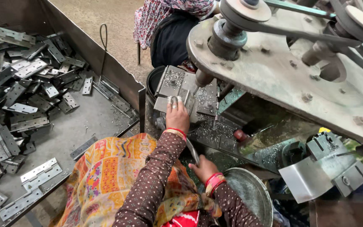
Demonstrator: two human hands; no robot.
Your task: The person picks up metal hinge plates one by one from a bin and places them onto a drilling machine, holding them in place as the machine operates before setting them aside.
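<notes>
- Up front, the left hand lies palm-down with fingers spread flat on a metal hinge plate, pressing it onto the jig block beneath the drill spindle.
- Nearer the body, the right hand is closed around a thin metal lever that slants up toward the machine; red bangles ring both wrists.
- The two hands are well apart, one above the other in the head view, each gripping or pressing its own thing.
- Metal shavings are strewn over the machine bed around the jig.
- Just beside the right hand sits a round steel pan.
- Above, a heavy grey machine plate carries pulleys and a belt.
- To the left, a large sheet-metal bin holds a heap of grey hinges, with a few brighter ones lying loose near its front edge.
- A patterned orange cloth covers the person's lap.
- Beyond the machine another person in a printed garment sits on the dusty floor.
</notes>
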